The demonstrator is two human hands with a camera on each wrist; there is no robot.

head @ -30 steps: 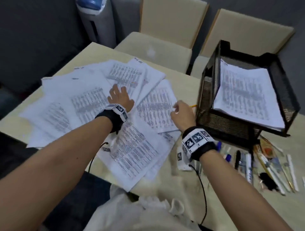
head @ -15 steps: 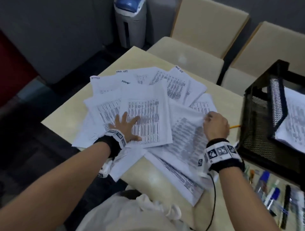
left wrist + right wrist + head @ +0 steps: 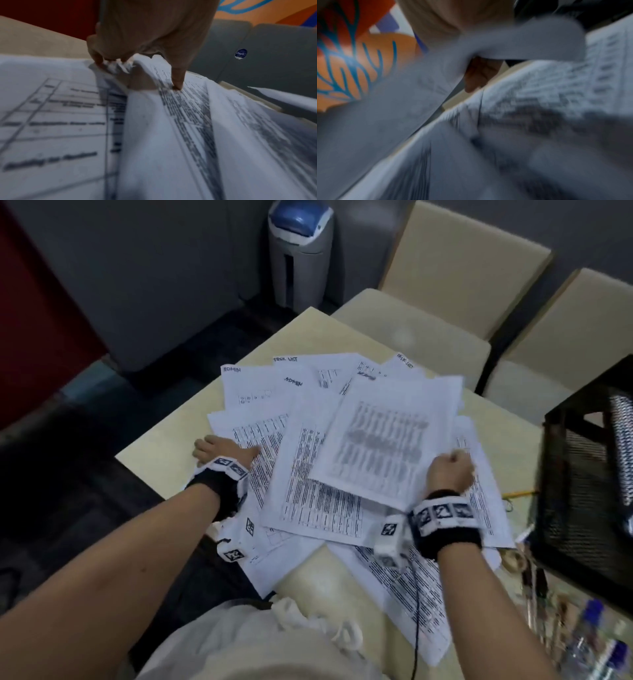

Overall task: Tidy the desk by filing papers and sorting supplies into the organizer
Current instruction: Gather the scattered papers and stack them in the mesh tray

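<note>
**Both hands on the paper spread**

Printed papers (image 3: 318, 474) fanned across the table (image 3: 164, 446), overlapping. Right hand (image 3: 448, 474): grip curled, pinching the lifted top sheet (image 3: 383, 440) at its edge. Left hand (image 3: 222, 451): fingers bunching sheet edges (image 3: 120, 66), index pressing down. Black mesh organizer (image 3: 589, 474) at right, pens (image 3: 589, 642) near it.

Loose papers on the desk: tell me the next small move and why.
Probably draw the right hand leftward, sliding its lifted sheet over the sheets that the left hand grips. The papers lie fanned and overlapping, too spread to lift into the mesh organizer.
</note>
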